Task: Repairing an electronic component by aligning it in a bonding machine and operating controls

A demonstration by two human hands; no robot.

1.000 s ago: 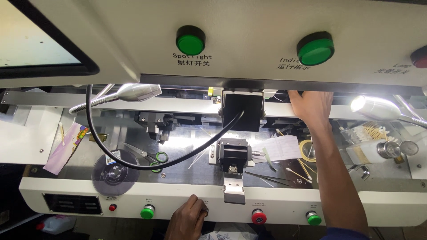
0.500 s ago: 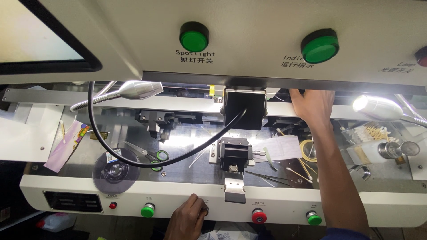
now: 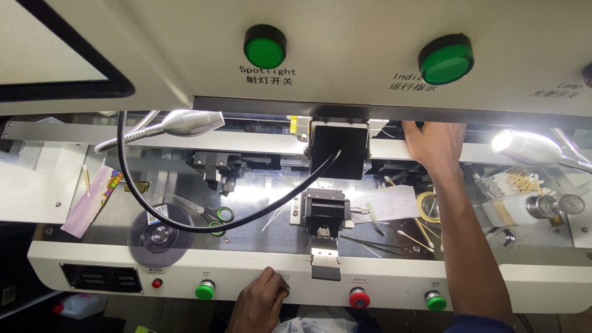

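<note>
Down at the near edge, the left hand point(image 3: 259, 302) is resting against the white front panel point(image 3: 123, 259) of the machine, fingers curled in narrow on a small knob point(image 3: 284, 290) between the green button point(image 3: 205, 288) and the red button point(image 3: 359, 297); the knob itself is mostly hidden under the fingertips. Another green button point(image 3: 436, 300) is sitting further right. Just above the panel, a black clamp block point(image 3: 325, 213) is standing at the middle of the shiny work deck, with green-handled scissors point(image 3: 206, 213) and a dark reel point(image 3: 159, 234) lying off to its left, and cotton swabs point(image 3: 410, 237) and a roll of tape point(image 3: 428, 206) to its right. A black cable point(image 3: 185, 225) is looping across the deck. Further back, the right hand point(image 3: 435, 142) is reaching up under the upper housing, beside the black square head point(image 3: 338, 150); its fingertips are tucked out of sight, so I cannot tell whether they are gripping anything. Two spotlights, left lamp point(image 3: 188, 121) and right lamp point(image 3: 524, 147), are glowing at the rear.
</note>
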